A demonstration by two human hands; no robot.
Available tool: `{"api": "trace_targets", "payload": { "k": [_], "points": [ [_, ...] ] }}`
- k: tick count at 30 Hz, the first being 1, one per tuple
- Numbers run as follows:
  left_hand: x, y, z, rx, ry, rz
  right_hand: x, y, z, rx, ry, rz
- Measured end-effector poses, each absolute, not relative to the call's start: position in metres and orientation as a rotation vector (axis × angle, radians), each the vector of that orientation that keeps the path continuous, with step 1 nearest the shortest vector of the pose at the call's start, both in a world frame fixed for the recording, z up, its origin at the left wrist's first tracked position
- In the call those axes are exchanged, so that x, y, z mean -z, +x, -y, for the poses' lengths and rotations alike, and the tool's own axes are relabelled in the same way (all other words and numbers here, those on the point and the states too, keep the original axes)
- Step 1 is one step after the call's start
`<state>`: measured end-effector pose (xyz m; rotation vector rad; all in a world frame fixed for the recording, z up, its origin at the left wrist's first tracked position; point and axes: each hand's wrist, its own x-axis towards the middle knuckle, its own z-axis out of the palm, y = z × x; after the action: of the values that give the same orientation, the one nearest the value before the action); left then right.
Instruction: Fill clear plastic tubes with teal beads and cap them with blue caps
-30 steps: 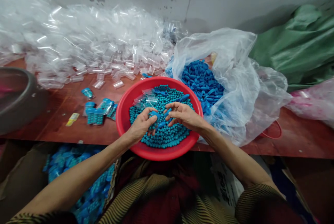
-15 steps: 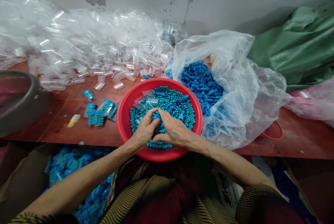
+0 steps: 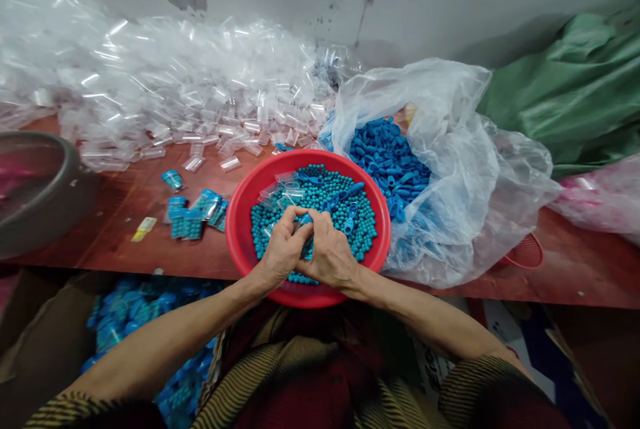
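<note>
Blue shows at the top of a small piece [image 3: 304, 219] held between the left hand [image 3: 281, 245] and the right hand [image 3: 330, 255], over the near part of a red bowl [image 3: 234, 215]. Both hands are bent shut and pinch the small piece from its two sides, so neither one is nearer. Its long side seems to run up and down the picture, but the fingers hide too much to be sure. Round teal beads [image 3: 367, 232] fill much of the bowl. On them, just past the fingers, blue spoons [image 3: 344, 195] lie on a slant toward the upper right, and clear sleeves [image 3: 284, 192] lie to the upper left. Left of the bowl, little filled packs [image 3: 193, 223] sit on the red table [image 3: 575, 269], near a yellow and white slip [image 3: 144, 229]. A big heap of clear sleeves [image 3: 200, 102] spreads over the upper left. At the bowl's upper right, a see-through bag [image 3: 455, 169] lies open with many blue spoons [image 3: 385, 155] in it. A grey tub [image 3: 75, 195] at the left edge has something pink inside. Below the table, lower left, a brown box [image 3: 47, 335] holds lots of blue and teal packs [image 3: 133, 312].
</note>
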<state>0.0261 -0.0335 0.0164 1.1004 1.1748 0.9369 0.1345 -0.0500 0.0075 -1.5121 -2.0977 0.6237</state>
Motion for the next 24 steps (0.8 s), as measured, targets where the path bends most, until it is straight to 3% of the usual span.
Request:
{"api": "trace_targets", "payload": {
  "k": [8,14,19,24],
  "points": [
    [-0.025,0.021,0.025,-0.868,0.726,-0.965,0.005,0.152,0.039,-0.968,-1.215,1.949],
    [-0.026,0.018,0.018,-0.898,0.936,-1.031,-0.006,0.155,0.029,-1.058,-1.162,2.087],
    [-0.046,-0.024,-0.004,-0.823,1.344,-1.300,-0.018,0.169,0.014,-0.949,-1.229,2.336],
    [-0.048,-0.107,-0.023,-0.721,1.706,-1.952,-0.004,0.177,0.013,-0.849,-1.378,2.724]
  ]
}}
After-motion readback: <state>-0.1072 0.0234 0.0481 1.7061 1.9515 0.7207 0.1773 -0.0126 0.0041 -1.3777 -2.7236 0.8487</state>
